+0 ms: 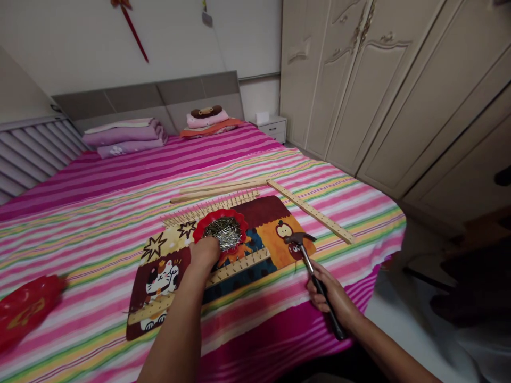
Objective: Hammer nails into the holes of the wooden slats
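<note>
My right hand (328,293) is wrapped around the black handle of a claw hammer (305,254), whose head lies over the printed mat at its right end. My left hand (205,251) is at the near left rim of a red scalloped bowl (240,217) full of loose nails (228,233). Its fingers are curled in, and their tips are hidden. Just in front of the bowl lies a wooden strip (239,265) with a row of nails standing in it; my left forearm covers its middle. The patterned mat (265,210) lies under the bowl and strip.
Beyond the bowl lies another wooden strip (239,200) bristling with nails, and plain strips (215,188) behind it. A perforated strip (311,211) lies at the right on the striped bed (99,223). A red tray (30,308) sits at left; wardrobes (371,90) stand at right.
</note>
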`<state>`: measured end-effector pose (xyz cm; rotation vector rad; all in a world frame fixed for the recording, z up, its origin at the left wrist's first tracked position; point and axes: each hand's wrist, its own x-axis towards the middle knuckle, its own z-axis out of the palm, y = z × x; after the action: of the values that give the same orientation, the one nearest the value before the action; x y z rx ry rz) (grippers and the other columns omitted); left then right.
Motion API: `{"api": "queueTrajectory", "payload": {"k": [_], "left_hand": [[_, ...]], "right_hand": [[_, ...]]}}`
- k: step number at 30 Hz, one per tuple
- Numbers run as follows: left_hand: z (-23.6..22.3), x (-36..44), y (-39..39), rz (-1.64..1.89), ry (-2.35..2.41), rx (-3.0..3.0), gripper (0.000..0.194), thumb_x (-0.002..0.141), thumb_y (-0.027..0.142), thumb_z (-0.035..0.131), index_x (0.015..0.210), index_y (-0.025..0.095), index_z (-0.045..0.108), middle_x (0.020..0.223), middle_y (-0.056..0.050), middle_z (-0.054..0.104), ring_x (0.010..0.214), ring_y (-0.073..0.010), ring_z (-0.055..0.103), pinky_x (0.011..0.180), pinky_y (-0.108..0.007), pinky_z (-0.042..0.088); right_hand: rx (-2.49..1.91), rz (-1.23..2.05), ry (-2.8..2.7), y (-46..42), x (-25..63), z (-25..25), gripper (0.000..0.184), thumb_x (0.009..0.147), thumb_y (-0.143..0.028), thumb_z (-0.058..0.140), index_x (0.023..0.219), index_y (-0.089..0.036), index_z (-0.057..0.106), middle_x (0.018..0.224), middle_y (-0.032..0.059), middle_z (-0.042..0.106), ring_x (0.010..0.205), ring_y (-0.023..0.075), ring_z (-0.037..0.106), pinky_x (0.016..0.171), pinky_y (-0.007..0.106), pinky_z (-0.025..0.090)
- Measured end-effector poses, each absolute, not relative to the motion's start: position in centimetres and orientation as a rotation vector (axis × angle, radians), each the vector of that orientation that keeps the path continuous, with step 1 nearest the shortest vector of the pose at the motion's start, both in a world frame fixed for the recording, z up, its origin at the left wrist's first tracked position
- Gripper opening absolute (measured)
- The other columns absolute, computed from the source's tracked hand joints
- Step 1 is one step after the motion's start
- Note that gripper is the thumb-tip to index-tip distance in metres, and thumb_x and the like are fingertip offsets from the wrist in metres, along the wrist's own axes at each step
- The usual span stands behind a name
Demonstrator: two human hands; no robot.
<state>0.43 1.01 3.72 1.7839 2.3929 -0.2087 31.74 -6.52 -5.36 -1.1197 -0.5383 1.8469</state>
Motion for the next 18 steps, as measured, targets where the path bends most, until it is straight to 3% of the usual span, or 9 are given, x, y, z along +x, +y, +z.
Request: {"api": "queueTrajectory", "payload": {"k": [4,7,11,15,18], "left_hand": [[5.2,0.3,0.0,-0.179,2.373,1.858,0.023,0.072,0.012,0.047,0.078,0.016,0.069,0.088,-0.017,0.070,0.084,-0.0273,0.065,0.076,-0.038,0.042],[6.3,-0.7,-1.2,-0.046,2.325,1.897,0.016,0.073,0.016,0.050,0.073,0.018,0.066,0.084,-0.010,0.069,0.078,-0.0211,0.062,0.070,-0.030,0.041],[6.8,-2.2,-3.7,0.577,2.105,1.651,0.011,0.071,0.029,0.056,0.066,0.020,0.060,0.062,0.001,0.060,0.060,-0.0130,0.053,0.059,-0.024,0.039],[6.9,-2.1,-6.8,1.037,1.798,1.200,0.029,0.060,0.045,0.069,0.070,0.018,0.063,0.059,0.004,0.056,0.053,-0.0093,0.048,0.053,-0.023,0.039],[6.8,-1.4,-8.8,1.210,1.669,0.933,0.039,0.050,0.044,0.077,0.074,0.016,0.065,0.060,0.003,0.058,0.052,-0.0077,0.048,0.052,-0.022,0.041]], "right_hand": [[-1.106,1.851,-0.541,-6.4,31.8,-5.7,0.060,0.076,-0.038,0.063,0.130,-0.027,0.038,0.051,-0.0089,0.048,0.031,0.0035,0.031,0.032,0.010,0.015],[-1.103,1.851,-0.540,-6.5,31.8,-5.5,0.059,0.076,-0.038,0.063,0.130,-0.028,0.039,0.051,-0.0091,0.047,0.031,0.0036,0.031,0.031,0.010,0.015],[-1.124,1.839,-0.549,-6.6,31.7,-5.1,0.058,0.076,-0.038,0.063,0.128,-0.028,0.042,0.052,-0.0090,0.046,0.031,0.0032,0.031,0.031,0.009,0.015],[-1.137,1.844,-0.555,-6.5,31.7,-5.3,0.060,0.075,-0.039,0.063,0.129,-0.028,0.041,0.050,-0.0093,0.045,0.031,0.0034,0.030,0.031,0.009,0.015],[-1.127,1.848,-0.564,-6.4,31.7,-5.4,0.061,0.074,-0.038,0.063,0.129,-0.028,0.039,0.050,-0.0095,0.046,0.030,0.0037,0.029,0.031,0.010,0.015]]}}
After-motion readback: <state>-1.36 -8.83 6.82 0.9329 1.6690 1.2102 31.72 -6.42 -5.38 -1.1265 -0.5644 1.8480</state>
